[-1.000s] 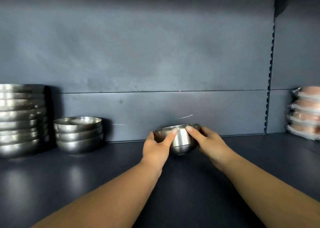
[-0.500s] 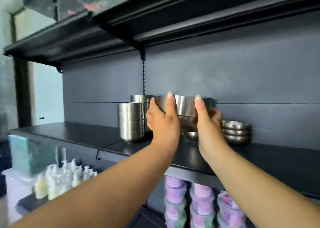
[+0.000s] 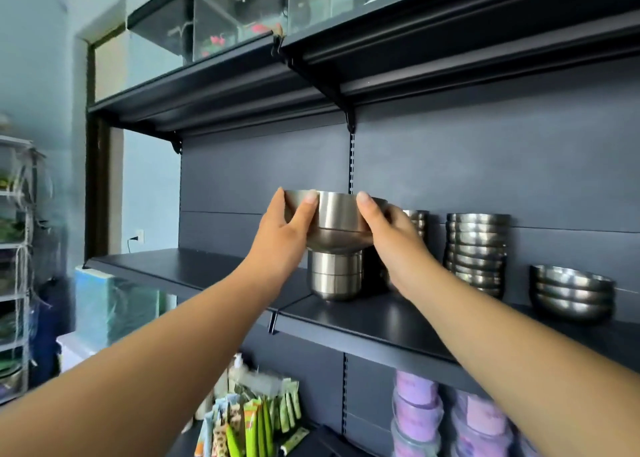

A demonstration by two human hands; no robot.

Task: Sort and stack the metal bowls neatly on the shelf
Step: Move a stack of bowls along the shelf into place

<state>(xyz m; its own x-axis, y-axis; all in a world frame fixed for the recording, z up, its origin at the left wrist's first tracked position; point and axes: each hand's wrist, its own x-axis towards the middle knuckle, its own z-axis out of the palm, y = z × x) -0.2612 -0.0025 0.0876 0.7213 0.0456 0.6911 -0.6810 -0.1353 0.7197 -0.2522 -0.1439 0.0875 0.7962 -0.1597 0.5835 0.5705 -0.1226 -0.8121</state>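
Observation:
A steel bowl (image 3: 337, 219) is held between both hands, just above a stack of narrow steel bowls (image 3: 335, 276) on the dark shelf (image 3: 381, 321). My left hand (image 3: 285, 234) grips its left side with the thumb on the front. My right hand (image 3: 388, 234) grips its right side. The bowl's base sits at the top of the stack; I cannot tell whether it touches. Behind my right hand a further stack (image 3: 417, 222) is partly hidden. A tall stack of wider bowls (image 3: 476, 254) and a short stack of three (image 3: 571, 293) stand to the right.
An upper shelf (image 3: 346, 72) hangs overhead, carrying clear boxes (image 3: 239, 9). Below the shelf are purple-lidded containers (image 3: 419, 408) and green packets (image 3: 249, 422). A white wire rack (image 3: 17, 266) stands at far left beside a doorway.
The bowl was lifted off the shelf's right part and carried left to above the narrow stack. The view swung left and pulled back, and both hands kept their hold.

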